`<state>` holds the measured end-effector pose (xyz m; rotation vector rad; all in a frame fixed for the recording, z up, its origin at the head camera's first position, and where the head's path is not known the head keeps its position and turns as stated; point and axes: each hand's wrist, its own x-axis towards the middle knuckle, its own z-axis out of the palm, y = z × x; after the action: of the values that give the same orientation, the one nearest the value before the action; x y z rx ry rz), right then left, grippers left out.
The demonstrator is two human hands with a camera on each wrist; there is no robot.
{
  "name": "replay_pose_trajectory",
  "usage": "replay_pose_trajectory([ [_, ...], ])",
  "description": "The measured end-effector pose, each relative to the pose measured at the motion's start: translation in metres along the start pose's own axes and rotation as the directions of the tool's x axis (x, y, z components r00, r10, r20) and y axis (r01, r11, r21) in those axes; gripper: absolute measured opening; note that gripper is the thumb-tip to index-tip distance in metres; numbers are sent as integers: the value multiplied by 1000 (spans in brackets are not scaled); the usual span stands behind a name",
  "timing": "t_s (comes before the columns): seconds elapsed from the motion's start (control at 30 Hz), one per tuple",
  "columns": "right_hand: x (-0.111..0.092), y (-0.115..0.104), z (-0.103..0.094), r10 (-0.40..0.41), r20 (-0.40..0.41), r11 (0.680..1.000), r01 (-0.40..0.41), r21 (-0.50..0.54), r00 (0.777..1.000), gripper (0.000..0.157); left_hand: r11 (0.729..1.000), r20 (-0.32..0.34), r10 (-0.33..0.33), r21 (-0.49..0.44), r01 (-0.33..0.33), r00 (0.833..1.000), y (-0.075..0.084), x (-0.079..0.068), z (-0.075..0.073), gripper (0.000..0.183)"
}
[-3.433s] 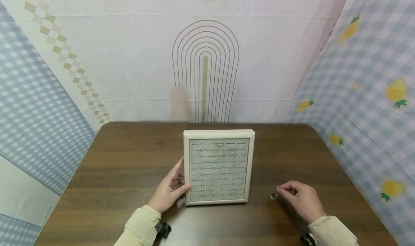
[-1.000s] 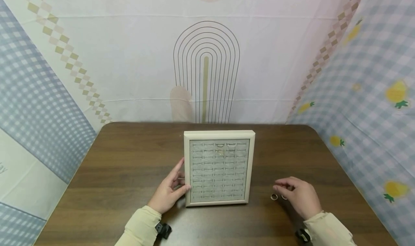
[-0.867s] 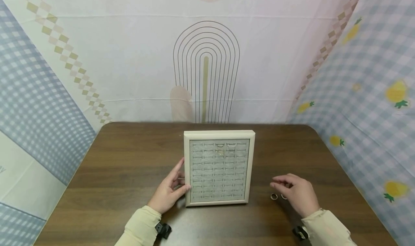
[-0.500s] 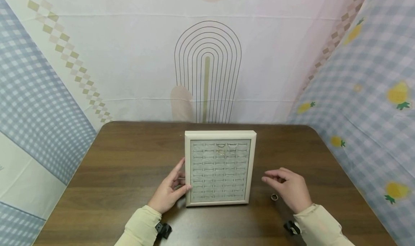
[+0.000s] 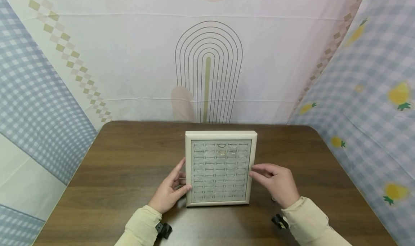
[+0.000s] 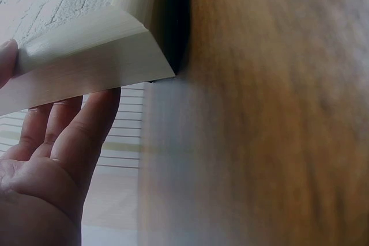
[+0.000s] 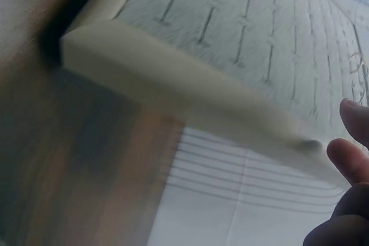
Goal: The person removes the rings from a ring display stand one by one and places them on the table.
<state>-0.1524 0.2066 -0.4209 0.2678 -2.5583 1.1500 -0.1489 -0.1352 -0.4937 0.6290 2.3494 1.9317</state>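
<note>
A cream-framed ring display board (image 5: pixel 220 184) stands upright on the table, its grey padded face lined with slots. Several rings (image 5: pixel 222 153) sit in its upper rows. My left hand (image 5: pixel 170 192) holds the left edge, thumb on the front and the other fingers (image 6: pixel 86 128) along the side. My right hand (image 5: pixel 280 184) is at the right edge, thumb and index finger curled toward each other. In the right wrist view its fingertips (image 7: pixel 346 154) overlap the frame's side; I cannot tell whether a small ring is between them. One ring (image 5: pixel 273 199) lies on the table, mostly hidden by the right hand.
The brown wooden table (image 5: pixel 129 159) has rounded far corners. Behind it hangs a white cloth (image 5: pixel 136 58) printed with arches, and blue checked cloth (image 5: pixel 366 130) flanks both sides. A black wrist camera (image 5: pixel 163 230) is strapped at each sleeve.
My right hand has moved left from over the loose rings to the board's right edge, now covering most of one ring. The left hand and the board have stayed in place.
</note>
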Motion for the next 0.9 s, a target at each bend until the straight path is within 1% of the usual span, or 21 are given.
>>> replay_pose_trajectory([
  [0.17, 8, -10, 8, -101, -34, 995, 101, 24, 994, 20, 1000, -1, 7, 3, -7, 1000, -1, 0, 0, 87],
  [0.3, 16, -18, 14, -190, -58, 982, 190, 2, 980, 22, 1000, 0, 3, 5, -3, 1000, -2, 0, 0, 86],
  [0.4, 21, -24, 17, -235, -77, 972, 236, -4, 969, 22, 1000, 0, -5, 4, 5, 1000, -2, 0, 0, 86],
  [0.5, 25, -30, 18, -255, -88, 967, 256, -6, 963, 23, 1000, -2, -8, 3, 8, 1000, -1, 0, 0, 86],
  [0.63, 29, -35, 19, -258, -89, 966, 258, -7, 962, 23, 1000, -4, -6, 2, 6, 1000, -1, 0, 0, 86],
  [0.9, 36, -39, 22, -277, -100, 961, 277, -12, 956, 18, 1000, -10, -31, 2, 31, 999, 0, 0, 0, 87],
])
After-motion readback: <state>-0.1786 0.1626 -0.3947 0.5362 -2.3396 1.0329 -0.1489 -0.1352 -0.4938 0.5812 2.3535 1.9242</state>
